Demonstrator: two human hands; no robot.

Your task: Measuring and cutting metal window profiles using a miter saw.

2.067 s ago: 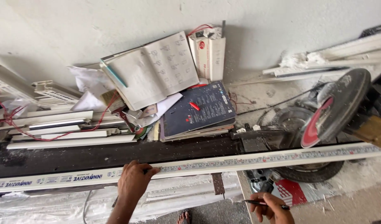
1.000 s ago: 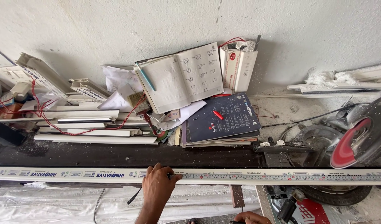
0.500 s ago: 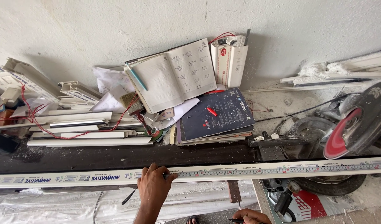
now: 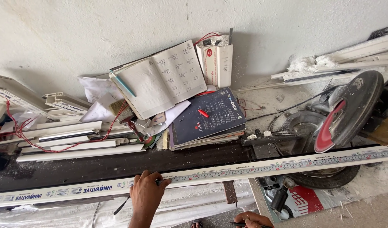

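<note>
A long white plastic profile (image 4: 261, 168) lies across a dark bench (image 4: 118, 164), running from the left edge to the right edge. A measuring tape (image 4: 286, 165) is stretched along its top. My left hand (image 4: 145, 193) presses down on the profile and pinches the tape's dark end against it, with a black strap (image 4: 120, 207) hanging below. My right hand (image 4: 253, 219) shows only partly at the bottom edge, closed around a thin dark pen (image 4: 239, 224).
A mitre saw (image 4: 350, 109) with a raised blade and red guard stands at the right, over the profile. Behind the bench lie an open notebook (image 4: 160, 82), a dark booklet (image 4: 210, 116) with a red marker, an upright white box (image 4: 215, 59), and stacked white profile offcuts (image 4: 75, 143) with red wire.
The view has swung a little to the right and down. My left hand stays on the profile at the tape's end. My right hand remains low at the frame's bottom edge.
</note>
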